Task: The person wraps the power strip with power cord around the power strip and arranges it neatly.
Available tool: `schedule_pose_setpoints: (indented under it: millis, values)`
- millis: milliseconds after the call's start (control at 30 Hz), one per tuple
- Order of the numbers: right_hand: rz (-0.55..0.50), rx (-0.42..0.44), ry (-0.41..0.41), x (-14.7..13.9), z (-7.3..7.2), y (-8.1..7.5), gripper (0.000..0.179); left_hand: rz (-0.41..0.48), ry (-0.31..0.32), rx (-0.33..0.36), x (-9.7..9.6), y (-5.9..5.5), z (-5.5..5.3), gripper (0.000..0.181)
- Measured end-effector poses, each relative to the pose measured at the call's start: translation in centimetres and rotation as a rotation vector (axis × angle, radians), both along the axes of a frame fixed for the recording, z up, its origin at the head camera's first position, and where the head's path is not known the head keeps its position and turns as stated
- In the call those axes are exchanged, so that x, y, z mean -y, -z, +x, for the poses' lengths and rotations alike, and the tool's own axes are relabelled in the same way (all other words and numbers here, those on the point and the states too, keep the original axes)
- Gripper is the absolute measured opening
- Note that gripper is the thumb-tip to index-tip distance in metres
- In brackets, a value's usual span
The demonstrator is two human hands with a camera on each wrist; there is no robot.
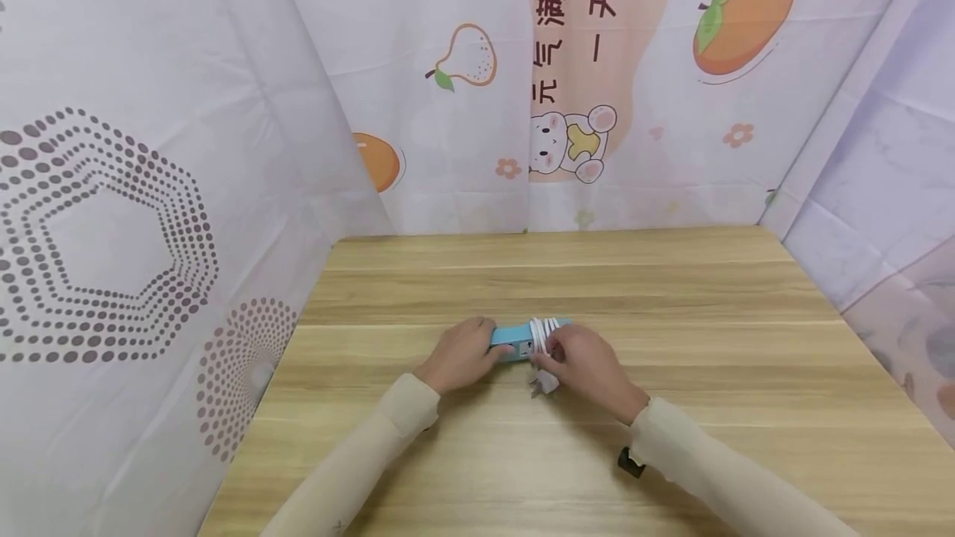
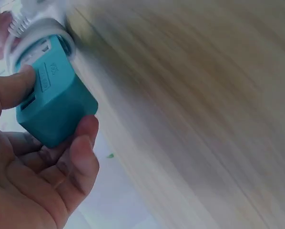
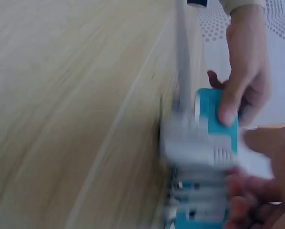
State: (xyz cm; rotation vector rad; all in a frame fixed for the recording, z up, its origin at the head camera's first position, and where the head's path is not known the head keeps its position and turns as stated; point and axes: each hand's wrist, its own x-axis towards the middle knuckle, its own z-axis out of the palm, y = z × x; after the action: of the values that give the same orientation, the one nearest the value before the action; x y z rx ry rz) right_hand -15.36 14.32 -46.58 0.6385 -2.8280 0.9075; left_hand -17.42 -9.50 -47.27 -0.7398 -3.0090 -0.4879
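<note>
A blue power strip [image 1: 511, 333] with white sockets is held over the middle of the wooden table. My left hand [image 1: 461, 355] grips its left end, the thumb on the socket face and the fingers curled behind, as the left wrist view shows. White cord [image 1: 539, 336] is wound in several turns around the strip's right part. There my right hand [image 1: 593, 370] has curled fingers at the windings and pinches the cord. A white plug [image 1: 547, 381] with metal prongs hangs just below the strip, blurred in the right wrist view.
The wooden table [image 1: 522, 471] reaches to a back curtain [image 1: 642, 205] printed with fruit and a cartoon bear. Patterned white curtains hang along the left [image 1: 119, 421] and right sides. A black wrist strap [image 1: 631, 462] shows beneath the right sleeve.
</note>
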Motion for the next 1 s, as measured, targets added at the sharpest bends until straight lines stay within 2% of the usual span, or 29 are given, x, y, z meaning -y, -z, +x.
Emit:
schedule_pose_setpoints:
  millis: [100,267,467,633,833,900,1000]
  values:
    - [0.020,0.023,-0.017,0.6,0.3,0.0,0.023,0.053,-0.011,0.024,-0.5,0.0,0.1,0.042]
    - [-0.052,0.002,-0.054,1.3,0.9,0.0,0.020,0.187,-0.053,0.092,-0.9,0.0,0.4,0.033]
    - [-0.098,-0.081,0.037,1.6,0.6,-0.2,0.012,0.317,-0.127,0.112,-1.4,-1.0,0.4,0.030]
    - [-0.086,-0.189,0.075,1.6,0.2,-0.2,0.016,0.351,-0.115,0.105,-1.9,-2.3,0.3,0.031]
    - [-0.120,-0.320,0.034,1.6,-0.1,0.0,0.024,0.358,-0.145,0.099,-1.8,-3.0,0.5,0.032]
    - [-0.131,-0.319,0.022,1.6,-0.3,0.1,0.026,0.354,-0.141,0.095,-1.7,-3.1,0.5,0.032]
    - [-0.170,-0.243,0.005,1.6,-0.4,0.3,0.025,0.353,-0.121,0.100,-1.5,-2.9,0.4,0.030]
